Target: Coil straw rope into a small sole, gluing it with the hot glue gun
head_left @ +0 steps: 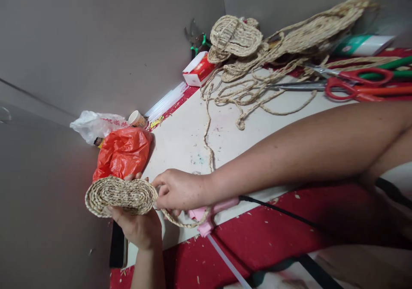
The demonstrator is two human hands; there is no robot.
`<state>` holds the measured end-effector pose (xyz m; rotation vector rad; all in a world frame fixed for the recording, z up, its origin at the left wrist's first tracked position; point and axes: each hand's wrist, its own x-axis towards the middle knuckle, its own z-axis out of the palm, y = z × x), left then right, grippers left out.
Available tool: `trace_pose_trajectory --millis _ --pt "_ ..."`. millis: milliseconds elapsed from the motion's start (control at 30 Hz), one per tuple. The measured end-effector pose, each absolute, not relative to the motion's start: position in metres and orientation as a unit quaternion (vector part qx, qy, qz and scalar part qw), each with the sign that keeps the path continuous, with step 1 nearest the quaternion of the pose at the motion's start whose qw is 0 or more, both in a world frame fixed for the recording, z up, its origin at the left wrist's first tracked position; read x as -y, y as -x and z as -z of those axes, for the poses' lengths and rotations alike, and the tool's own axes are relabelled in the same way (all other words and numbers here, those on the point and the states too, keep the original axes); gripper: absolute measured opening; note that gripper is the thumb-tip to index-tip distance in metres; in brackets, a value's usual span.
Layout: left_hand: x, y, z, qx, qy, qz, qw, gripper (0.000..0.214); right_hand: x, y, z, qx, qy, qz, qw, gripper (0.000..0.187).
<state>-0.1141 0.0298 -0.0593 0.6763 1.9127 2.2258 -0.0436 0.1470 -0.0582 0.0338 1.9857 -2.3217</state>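
An oval woven straw sole (120, 196), coiled from braided cord and slightly narrowed at the middle, is held up in my left hand (140, 226). My left thumb presses on its face, and the fingertips show at its far edge. My right hand (180, 190) is closed at the sole's end, with thumb and fingers pinching the braided straw cord (186, 225) there. The cord loops below my right hand, and a length runs up the table to a tangled pile. Beneath the loop lies a pink glue gun (206, 222) with a glue stick in it, partly hidden by my hand.
An orange-red plastic bag (124, 151), a clear bag (96, 126) and a paper cup (137, 118) stand near the wall. Further along are glue sticks (169, 102), a red-white box (198, 69), straw braid (305, 35) and red-handled scissors (341, 89). A black phone-like object (118, 246) lies lower left.
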Motion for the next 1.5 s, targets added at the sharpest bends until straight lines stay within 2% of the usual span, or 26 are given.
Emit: trace_pose_trajectory --millis 100,200,333,533,667,833,967,1033,1133,1233,1367,1500 --pt "-0.033 0.111 0.059 -0.615 -0.223 -0.756 0.006 0.054 -0.144 0.047 0.064 -0.651 0.003 0.758 0.035 0.036" --pt "-0.032 0.108 0.059 -0.611 -0.238 -0.754 0.023 0.056 -0.141 0.046 0.066 -0.681 0.032 0.732 0.002 0.039" --pt "-0.031 0.107 0.059 -0.592 -0.237 -0.769 0.036 0.061 -0.142 0.041 0.061 -0.755 0.048 0.653 -0.032 0.033" --pt "-0.031 0.109 0.059 -0.638 -0.233 -0.732 0.054 0.052 -0.146 0.035 0.054 -0.810 0.039 0.585 -0.021 0.029" --pt "-0.032 0.110 0.057 -0.722 -0.231 -0.651 -0.024 0.041 -0.146 0.037 0.056 -0.817 0.047 0.574 0.007 0.026" --pt "-0.031 0.116 0.056 -0.740 -0.237 -0.624 -0.082 0.045 -0.145 0.036 0.056 -0.841 0.084 0.535 -0.004 0.021" --pt "-0.032 0.120 0.053 -0.748 -0.264 -0.591 -0.146 0.042 -0.151 0.030 0.047 -0.900 0.133 0.412 -0.057 0.008" --pt "-0.032 0.122 0.052 -0.751 -0.277 -0.579 -0.155 0.043 -0.156 0.027 0.041 -0.925 0.152 0.338 -0.083 0.011" --pt "-0.031 0.124 0.053 -0.758 -0.277 -0.572 -0.144 0.046 -0.163 0.022 0.029 -0.949 0.162 0.249 -0.102 0.017" --pt "-0.029 0.127 0.056 -0.756 -0.271 -0.584 -0.115 0.045 -0.168 0.019 0.020 -0.959 0.195 0.183 -0.095 0.014" --pt "-0.027 0.130 0.057 -0.750 -0.277 -0.598 -0.059 0.043 -0.174 0.021 0.013 -0.959 0.215 0.156 -0.104 0.011" --pt "-0.026 0.133 0.055 -0.737 -0.265 -0.622 0.004 0.043 -0.181 0.028 0.015 -0.954 0.215 0.123 -0.166 0.010"
